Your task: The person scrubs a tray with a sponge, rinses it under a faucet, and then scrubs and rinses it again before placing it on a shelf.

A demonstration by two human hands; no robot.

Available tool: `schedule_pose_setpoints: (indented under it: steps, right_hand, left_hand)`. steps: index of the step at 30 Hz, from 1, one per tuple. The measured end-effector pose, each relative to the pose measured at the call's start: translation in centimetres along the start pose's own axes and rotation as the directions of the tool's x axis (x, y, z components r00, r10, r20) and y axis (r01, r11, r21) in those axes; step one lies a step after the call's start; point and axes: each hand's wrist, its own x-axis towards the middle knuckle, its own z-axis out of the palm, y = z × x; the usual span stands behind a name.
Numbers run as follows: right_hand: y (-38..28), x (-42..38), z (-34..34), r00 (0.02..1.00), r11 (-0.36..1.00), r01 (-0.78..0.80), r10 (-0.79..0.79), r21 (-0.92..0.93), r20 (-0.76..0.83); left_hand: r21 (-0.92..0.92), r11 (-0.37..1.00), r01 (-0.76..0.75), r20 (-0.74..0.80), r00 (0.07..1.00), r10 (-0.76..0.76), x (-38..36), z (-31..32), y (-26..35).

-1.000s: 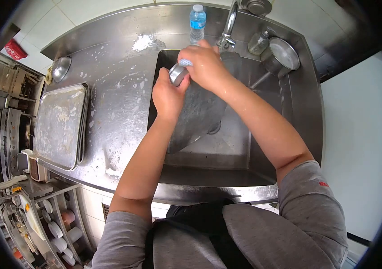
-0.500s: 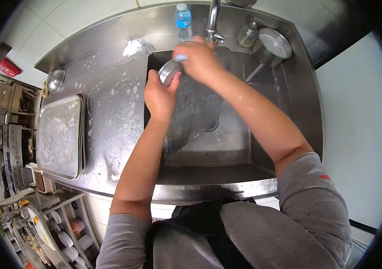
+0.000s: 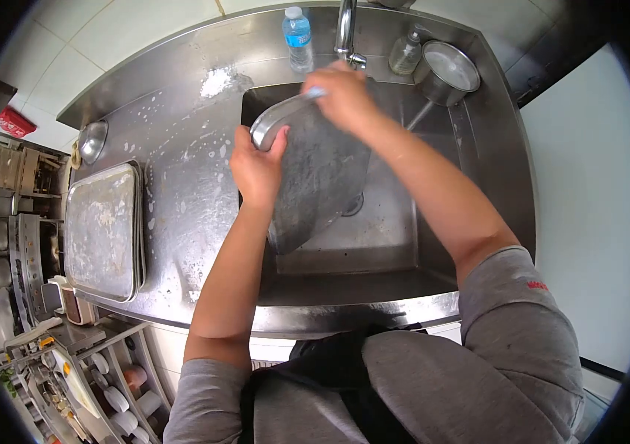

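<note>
A grey metal baking tray (image 3: 319,174) is held tilted over the sink (image 3: 374,251), its scuffed flat face showing and its shiny rim at the upper left. My left hand (image 3: 257,166) is closed around that rim, thumb on the near side. My right hand (image 3: 341,96), blurred by motion, is at the tray's far edge below the faucet (image 3: 346,33). Its fingers are curled over something small and pale that I cannot make out. The lower end of the tray reaches down into the basin near the drain.
Behind the sink stand a water bottle (image 3: 298,41), a pump bottle (image 3: 405,53) and a saucepan (image 3: 448,72). A stack of trays (image 3: 104,233) lies on the left of the wet counter (image 3: 182,185), with a metal bowl (image 3: 93,140) beyond it. Shelves with dishes (image 3: 119,399) are at the lower left.
My right hand has shifted slightly right and down along the tray's far edge. My left hand has moved a little left, and more of the tray's rim shows.
</note>
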Motion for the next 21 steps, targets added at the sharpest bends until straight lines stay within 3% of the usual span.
schedule_pose_setpoints:
  steps: [2,4,6,8,10,12,14,16,18,20,21]
  right_hand:
    - [4.4,-0.1,-0.4,0.982,0.983,-0.174,0.178,-0.066,0.067]
    - [2.2,0.0,-0.2,0.990,0.992,-0.119,0.121,-0.034,0.067]
    - [-2.4,0.1,0.7,0.987,0.989,0.147,-0.145,0.033,-0.065]
    - [-3.2,0.3,0.3,0.989,0.987,0.144,-0.146,0.075,0.017]
    - [0.7,0.6,0.5,0.999,0.997,0.034,-0.033,0.075,-0.015]
    - [4.3,0.7,-0.5,0.986,0.986,-0.150,0.155,-0.070,0.066]
    - [4.7,0.5,0.0,0.987,0.984,-0.124,0.135,-0.128,0.081]
    - [0.4,0.4,1.4,1.000,0.999,0.007,-0.007,0.036,-0.020]
    - [-1.7,0.4,0.9,0.995,0.995,0.074,-0.078,0.070,0.061]
    - [0.0,0.2,1.3,0.998,0.995,-0.023,0.029,0.101,-0.059]
    - [2.2,0.2,1.0,0.984,0.983,-0.176,0.177,0.049,-0.017]
  left_hand:
    - [0.025,0.999,0.038,0.030,0.999,-0.039,0.0,-0.4,0.4]
    - [0.050,0.996,0.072,0.057,0.996,-0.075,0.2,-0.3,0.5]
    - [0.032,0.998,0.057,0.039,0.998,-0.059,0.3,0.0,0.1]
    - [0.033,0.999,0.029,0.036,0.999,-0.031,0.0,0.0,-0.6]
    - [0.025,1.000,-0.009,0.026,1.000,0.009,0.3,0.0,-0.5]
    - [0.040,0.999,0.030,0.050,0.998,-0.032,0.0,-0.3,-0.1]
    - [0.063,0.996,0.056,0.067,0.996,-0.060,0.2,-0.4,0.3]
    - [0.083,0.993,0.083,0.082,0.993,-0.090,0.3,-0.2,0.5]
    - [-0.017,0.999,0.047,0.022,0.999,-0.047,0.1,-0.2,0.1]
    - [-0.003,0.999,0.048,0.022,0.999,-0.048,-0.1,-0.4,-0.2]
    - [0.009,0.999,0.053,0.015,0.998,-0.053,0.0,-0.5,-0.3]
